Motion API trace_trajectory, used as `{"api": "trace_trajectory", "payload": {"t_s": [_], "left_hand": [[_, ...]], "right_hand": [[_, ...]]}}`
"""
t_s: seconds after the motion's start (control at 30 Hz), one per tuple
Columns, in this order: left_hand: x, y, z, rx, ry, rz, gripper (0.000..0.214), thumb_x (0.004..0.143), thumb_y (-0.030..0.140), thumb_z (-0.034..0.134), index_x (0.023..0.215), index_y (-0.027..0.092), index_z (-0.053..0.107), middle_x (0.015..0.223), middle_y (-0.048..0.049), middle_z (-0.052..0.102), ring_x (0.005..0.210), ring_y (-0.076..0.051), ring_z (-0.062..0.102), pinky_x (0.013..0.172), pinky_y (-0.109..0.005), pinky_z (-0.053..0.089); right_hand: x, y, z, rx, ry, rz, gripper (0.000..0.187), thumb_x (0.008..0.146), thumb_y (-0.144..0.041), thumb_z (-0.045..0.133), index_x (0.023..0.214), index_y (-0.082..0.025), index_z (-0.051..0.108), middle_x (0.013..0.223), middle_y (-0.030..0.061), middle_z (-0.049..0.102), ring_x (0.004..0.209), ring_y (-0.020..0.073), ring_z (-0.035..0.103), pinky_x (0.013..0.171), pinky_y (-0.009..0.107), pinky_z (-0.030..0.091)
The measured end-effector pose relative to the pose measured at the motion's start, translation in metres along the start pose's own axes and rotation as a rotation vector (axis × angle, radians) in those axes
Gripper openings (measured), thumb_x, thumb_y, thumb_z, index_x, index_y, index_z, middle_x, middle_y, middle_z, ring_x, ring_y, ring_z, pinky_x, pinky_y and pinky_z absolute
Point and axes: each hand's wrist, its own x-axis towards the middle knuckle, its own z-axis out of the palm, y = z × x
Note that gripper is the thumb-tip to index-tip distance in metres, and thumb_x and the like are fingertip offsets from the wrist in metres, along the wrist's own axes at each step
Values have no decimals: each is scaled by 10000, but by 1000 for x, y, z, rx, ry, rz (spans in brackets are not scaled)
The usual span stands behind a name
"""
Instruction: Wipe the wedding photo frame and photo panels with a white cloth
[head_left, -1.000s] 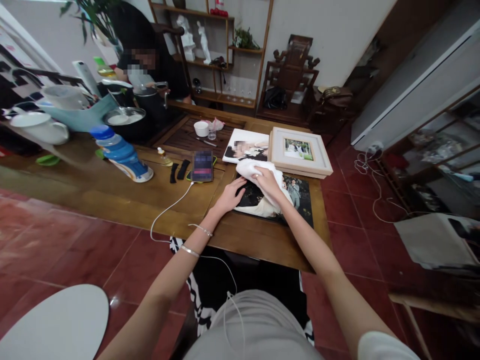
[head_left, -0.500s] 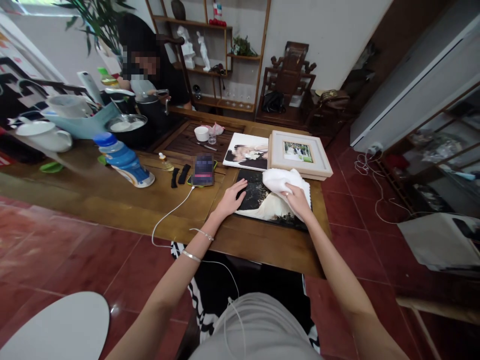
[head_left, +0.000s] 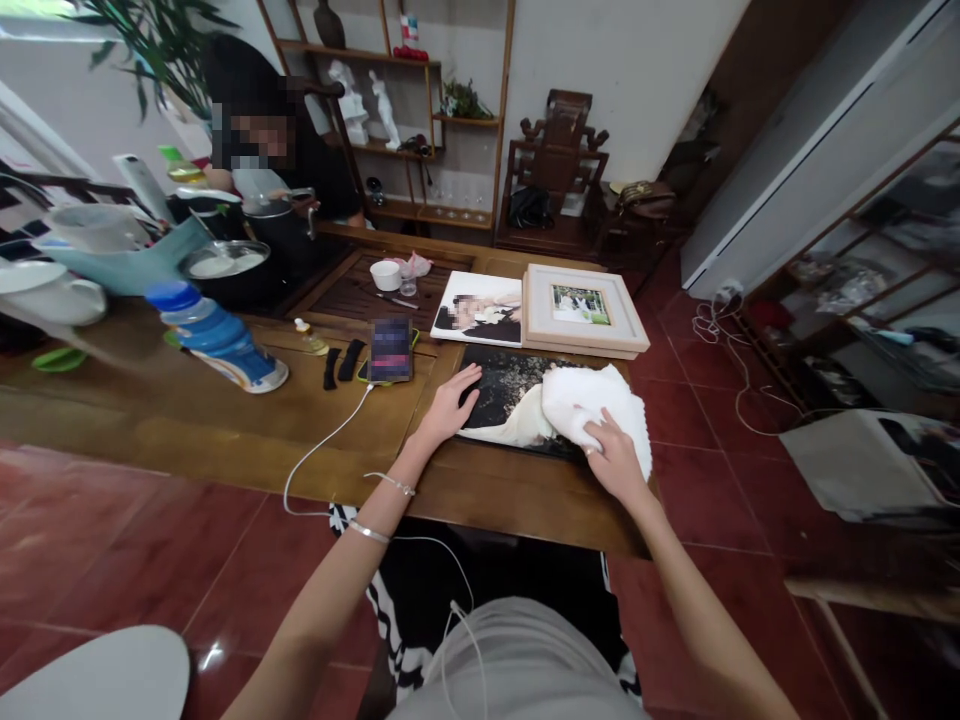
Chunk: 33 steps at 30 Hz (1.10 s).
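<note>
A dark photo panel [head_left: 499, 385] with a pale dress-like shape on it lies flat on the wooden table. My left hand [head_left: 448, 402] rests at the panel's left edge, fingers stretched out. My right hand [head_left: 616, 458] grips a white cloth [head_left: 592, 395] and presses it over the panel's right part, which the cloth hides. Just behind the panel lie a white photo print [head_left: 478, 308] and a light wooden picture frame [head_left: 585, 308] holding a small photo.
Left of the panel are a phone [head_left: 390, 350] on a white cable, black strips [head_left: 341, 365], a small dropper bottle [head_left: 309, 338] and a blue-capped bottle [head_left: 217, 335]. A white cup [head_left: 385, 275] stands behind. Across the table sits another person [head_left: 315, 150] near a dark pot [head_left: 274, 235].
My right hand has moved the white cloth right and toward me across the panel, and the cloth is more spread out. My left hand stays at the panel's edge. The view has shifted slightly.
</note>
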Motion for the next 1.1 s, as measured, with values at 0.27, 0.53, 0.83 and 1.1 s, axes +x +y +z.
{"api": "trace_trajectory", "payload": {"t_s": [0.27,0.53,0.83,1.1], "left_hand": [[0,0,1,13,1,9,389,931,379,510,1221,142,616,1339,-154,586,1297,-272,508,1108,-500,391],[0,3,-2,9,-5,17,419,900,410,568,1220,145,619,1322,-161,597,1285,-291,517,1099,-510,400],[0,5,-2,28,-9,-6,391,900,381,564,1216,158,620,1329,-138,597,1295,-265,510,1109,-486,396],[0,2,0,27,3,-3,385,898,377,560,1203,152,624,1324,-147,599,1287,-270,519,1099,-494,406]], "right_hand": [[-26,-18,3,-104,-5,-39,207,658,-48,433,725,-219,528,1255,148,642,1247,256,546,1147,552,293],[19,15,4,-110,-16,-73,167,709,-112,482,794,-216,581,1180,123,683,1218,278,568,1119,561,324],[62,37,3,-81,-30,-51,160,650,-99,470,689,-238,539,916,41,742,962,261,682,1136,525,322],[13,13,3,-49,-30,-95,273,596,-47,434,751,-217,581,1221,111,670,1232,284,562,1150,554,287]]}}
